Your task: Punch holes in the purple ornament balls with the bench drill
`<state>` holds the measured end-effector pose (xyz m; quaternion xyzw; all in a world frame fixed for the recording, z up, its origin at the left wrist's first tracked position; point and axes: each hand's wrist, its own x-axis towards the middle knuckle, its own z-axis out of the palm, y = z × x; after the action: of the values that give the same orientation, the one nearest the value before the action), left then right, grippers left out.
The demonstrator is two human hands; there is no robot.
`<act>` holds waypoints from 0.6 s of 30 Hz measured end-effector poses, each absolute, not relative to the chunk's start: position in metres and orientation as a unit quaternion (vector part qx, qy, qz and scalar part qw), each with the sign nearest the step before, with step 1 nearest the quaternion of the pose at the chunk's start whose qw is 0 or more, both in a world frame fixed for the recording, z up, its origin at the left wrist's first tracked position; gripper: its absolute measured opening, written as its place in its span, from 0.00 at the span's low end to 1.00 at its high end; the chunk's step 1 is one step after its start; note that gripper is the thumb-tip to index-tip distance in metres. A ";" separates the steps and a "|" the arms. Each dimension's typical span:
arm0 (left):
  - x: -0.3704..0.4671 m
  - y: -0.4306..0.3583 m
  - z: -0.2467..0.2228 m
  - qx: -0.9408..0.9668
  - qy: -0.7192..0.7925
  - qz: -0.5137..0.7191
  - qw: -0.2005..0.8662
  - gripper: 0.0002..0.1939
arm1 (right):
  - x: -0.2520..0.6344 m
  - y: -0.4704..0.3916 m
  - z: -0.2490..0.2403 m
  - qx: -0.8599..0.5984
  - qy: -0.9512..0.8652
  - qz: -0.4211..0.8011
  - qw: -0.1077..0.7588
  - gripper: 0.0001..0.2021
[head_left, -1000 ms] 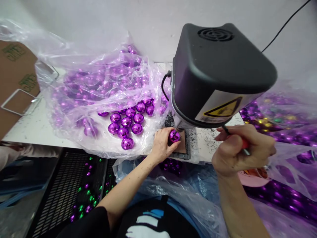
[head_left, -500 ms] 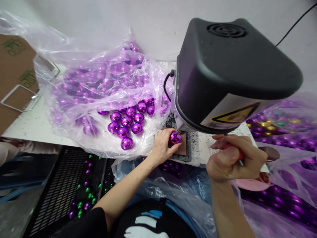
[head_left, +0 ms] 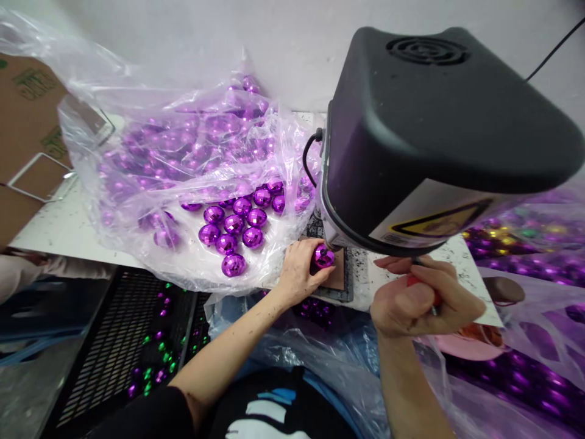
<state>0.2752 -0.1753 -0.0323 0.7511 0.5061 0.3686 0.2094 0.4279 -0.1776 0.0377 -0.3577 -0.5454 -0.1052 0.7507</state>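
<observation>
Below the black machine [head_left: 429,140], my left hand [head_left: 301,268] grips a shiny purple ball [head_left: 324,256] between thumb and fingers, over a brown pad [head_left: 337,275] on a dark base. My right hand [head_left: 425,299] is closed round a red-handled tool [head_left: 414,281] with a metal part; much of the tool is hidden by the fingers. Left of my left hand, several faceted purple balls [head_left: 234,224] lie at the mouth of a clear plastic bag [head_left: 150,131] that holds many more.
A cardboard box [head_left: 27,122] stands at the far left. Black crates [head_left: 109,329] with small green and purple balls are below the table [head_left: 68,228]. A pink bowl [head_left: 473,344] and bags of purple balls [head_left: 525,378] lie at the right.
My right hand has moved slightly left with the red-handled tool. My left hand and its ball have hardly moved. The machine appears a little larger in view.
</observation>
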 end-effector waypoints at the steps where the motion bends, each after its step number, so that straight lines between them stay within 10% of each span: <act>1: 0.275 -0.175 -0.032 0.750 0.506 0.370 0.211 0.21 | 0.428 -0.177 0.032 -0.360 -0.545 -0.096 0.751 0.07; 8: 0.275 -0.175 -0.030 0.752 0.495 0.377 0.219 0.22 | 0.432 -0.182 0.034 -0.373 -0.561 -0.067 0.736 0.06; 18: 0.273 -0.176 -0.032 0.749 0.466 0.408 0.237 0.25 | 0.448 -0.139 0.142 -0.479 -0.573 -0.055 0.663 0.29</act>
<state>0.2726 -0.1760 -0.0316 0.7486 0.4662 0.4078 0.2365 0.4480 -0.1392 0.1423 -0.4795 -0.5726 -0.0554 0.6627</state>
